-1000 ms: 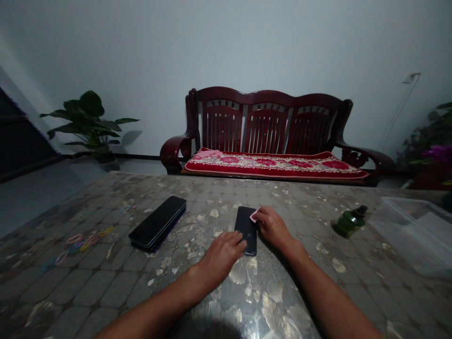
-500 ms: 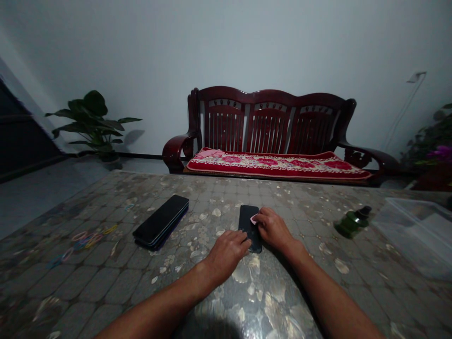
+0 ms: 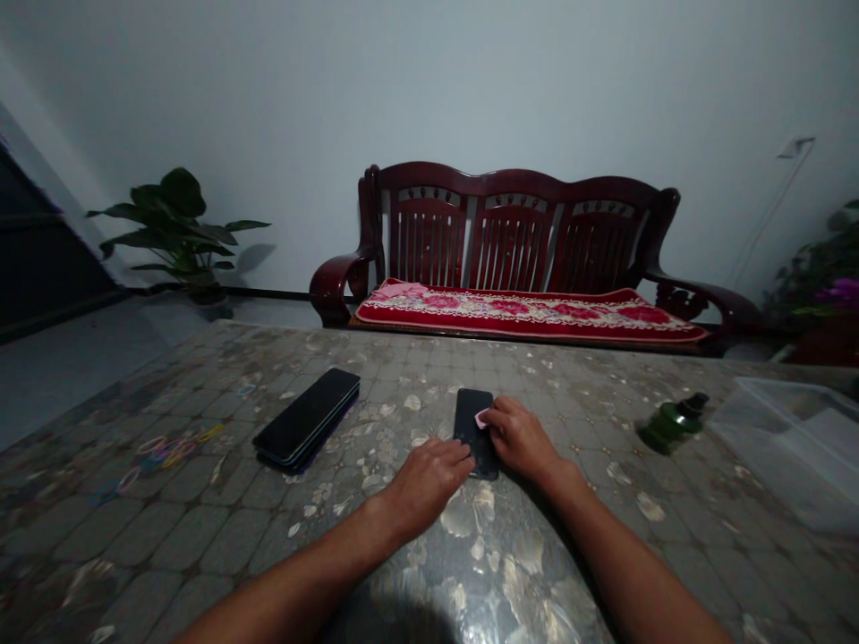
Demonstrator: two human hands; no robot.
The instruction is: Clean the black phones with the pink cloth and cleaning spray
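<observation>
A dark smartphone (image 3: 473, 412) lies flat on the patterned tabletop in front of me. My left hand (image 3: 435, 472) holds its lower left edge, fingers bent together over the side. Between the thumb and fingers of my right hand (image 3: 520, 435) is a small pale pink piece (image 3: 480, 419), pressed against the phone's dark face near the right edge. I cannot make out its material; my fingers cover most of it. Left of both hands sits a neat stack of phones (image 3: 310, 415), dark faces up.
Several coloured rubber bands (image 3: 171, 449) are scattered at the left. A green bottle with a black top (image 3: 673, 424) stands at the right beside a clear plastic bin (image 3: 782, 447). Beyond the table (image 3: 282, 555) is a wooden bench (image 3: 514, 233); a leafy plant (image 3: 175, 228) stands back left.
Both hands stay at the phone in nearly the same places. The pale pink piece is still pinched against it, and the view has shifted very slightly.
</observation>
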